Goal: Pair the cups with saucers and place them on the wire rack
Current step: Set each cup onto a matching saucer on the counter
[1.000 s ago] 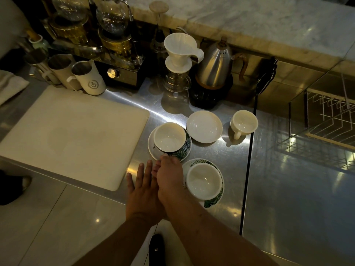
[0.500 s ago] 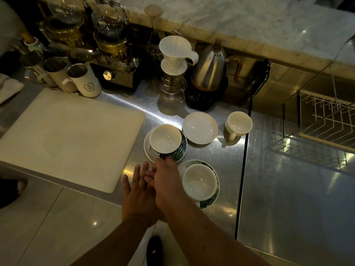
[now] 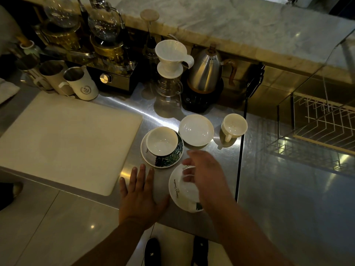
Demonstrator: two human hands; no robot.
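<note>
Leaf cup (image 3: 162,143) atop patterned saucer (image 3: 147,156)

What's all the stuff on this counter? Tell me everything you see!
leaf saucers: two, white with green leaves, counter middle
leaf cup: one clear, white and green, on the farther of those two
plain saucer: one, white, behind the leaf cup
plain cup: one, white, right of the plain saucer
wire rack: one, white, far right behind a glass panel
mat: one, cream, left
kettle: one, steel, back
dripper: one, white, on a glass carafe
jugs: three, cream, back left
siphon brewers: two, glass and gold, back left
left hand: flat on the counter
right hand: blurred, over the nearer of the leaf saucers
</note>
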